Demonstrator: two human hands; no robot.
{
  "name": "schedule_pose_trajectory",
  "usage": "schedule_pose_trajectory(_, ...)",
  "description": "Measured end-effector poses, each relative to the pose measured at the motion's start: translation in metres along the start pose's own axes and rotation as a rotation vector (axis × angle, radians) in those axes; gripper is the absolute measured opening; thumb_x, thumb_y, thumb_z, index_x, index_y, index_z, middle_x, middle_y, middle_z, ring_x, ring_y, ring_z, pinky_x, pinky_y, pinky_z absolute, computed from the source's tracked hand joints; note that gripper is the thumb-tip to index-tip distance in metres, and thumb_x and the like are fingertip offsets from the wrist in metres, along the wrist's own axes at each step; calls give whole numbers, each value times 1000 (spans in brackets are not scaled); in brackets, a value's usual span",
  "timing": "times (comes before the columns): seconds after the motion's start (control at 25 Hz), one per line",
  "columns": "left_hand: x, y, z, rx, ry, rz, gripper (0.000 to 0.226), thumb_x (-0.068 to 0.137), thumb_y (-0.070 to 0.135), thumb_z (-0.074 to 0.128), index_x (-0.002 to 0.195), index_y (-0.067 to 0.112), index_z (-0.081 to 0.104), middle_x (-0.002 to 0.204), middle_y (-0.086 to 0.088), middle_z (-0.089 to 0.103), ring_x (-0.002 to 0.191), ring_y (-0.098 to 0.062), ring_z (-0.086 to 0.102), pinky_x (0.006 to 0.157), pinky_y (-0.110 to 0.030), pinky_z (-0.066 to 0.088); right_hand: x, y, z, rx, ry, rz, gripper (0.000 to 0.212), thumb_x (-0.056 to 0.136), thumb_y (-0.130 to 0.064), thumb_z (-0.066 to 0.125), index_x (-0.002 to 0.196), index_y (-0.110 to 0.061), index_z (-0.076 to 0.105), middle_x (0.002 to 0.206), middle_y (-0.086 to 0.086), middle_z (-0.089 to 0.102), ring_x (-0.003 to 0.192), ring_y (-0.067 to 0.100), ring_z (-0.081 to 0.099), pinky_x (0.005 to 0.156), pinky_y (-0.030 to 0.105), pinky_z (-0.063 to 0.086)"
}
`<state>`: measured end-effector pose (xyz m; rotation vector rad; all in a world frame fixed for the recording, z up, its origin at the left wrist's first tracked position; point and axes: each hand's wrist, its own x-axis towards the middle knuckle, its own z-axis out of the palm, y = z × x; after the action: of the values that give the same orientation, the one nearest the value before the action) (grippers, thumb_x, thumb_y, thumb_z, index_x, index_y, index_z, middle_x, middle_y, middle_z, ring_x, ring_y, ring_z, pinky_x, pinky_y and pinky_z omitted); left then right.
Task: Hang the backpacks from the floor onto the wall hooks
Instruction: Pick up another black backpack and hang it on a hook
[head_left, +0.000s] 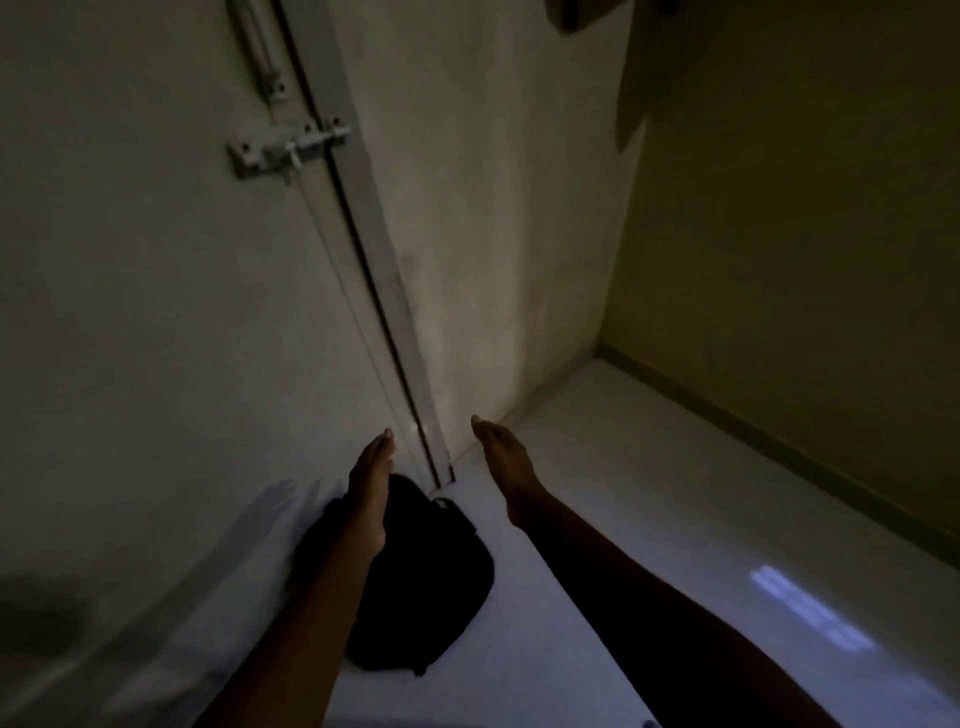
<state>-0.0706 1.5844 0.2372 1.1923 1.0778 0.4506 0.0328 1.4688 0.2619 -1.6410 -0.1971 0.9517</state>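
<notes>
A black backpack (431, 577) lies flat on the pale floor at the foot of a door, in dim light. My left hand (370, 483) is stretched out above its upper left part, fingers straight and together, holding nothing. My right hand (506, 462) reaches forward to the right of the backpack, over bare floor, also flat and holding nothing. Neither hand touches the bag as far as I can tell. No wall hook shows in view.
A pale door (130, 312) with a slide bolt (288, 148) and a handle (257, 52) fills the left. A wall (498, 208) stands ahead and another wall (805, 234) on the right, meeting in a corner. A light patch (810, 608) lies on the floor.
</notes>
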Motion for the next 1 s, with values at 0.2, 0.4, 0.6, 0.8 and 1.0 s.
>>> schedule_pose_trajectory(0.2,31,-63,-133,172,-19,-143,65,78,53,55,132,18,49,143,-9,48,130,-26,46,114,-46,32,4,80,125,14,-80,148,43,95,-37,46,123,-6,57,121,3,59,114,24,55,101,30,41)
schedule_pose_trajectory(0.4,96,-148,-210,280,103,-225,47,94,29,45,136,9,42,146,-8,42,135,-26,39,113,-38,28,72,189,218,-239,-130,189,47,92,-40,50,130,-13,51,134,7,55,125,24,50,107,33,38)
schedule_pose_trajectory(0.6,201,-268,-270,294,179,-256,50,93,30,48,139,11,40,146,-9,42,133,-26,42,112,-40,32,165,323,302,-511,-149,85,61,89,-44,53,140,-14,38,145,9,39,133,24,40,108,31,33)
schedule_pose_trajectory(0.8,288,-360,-288,148,182,-150,44,94,16,46,136,4,41,143,-12,45,132,-26,43,103,-29,33,267,417,361,-263,8,206,92,77,-56,62,146,-11,20,152,13,29,137,31,35,110,38,36)
schedule_pose_trajectory(1.0,307,-386,-295,66,173,-162,42,93,15,47,133,4,47,139,-14,50,128,-28,47,105,-36,37,319,430,403,-280,85,294,89,80,-54,60,142,-3,22,146,19,35,133,36,39,106,41,36)
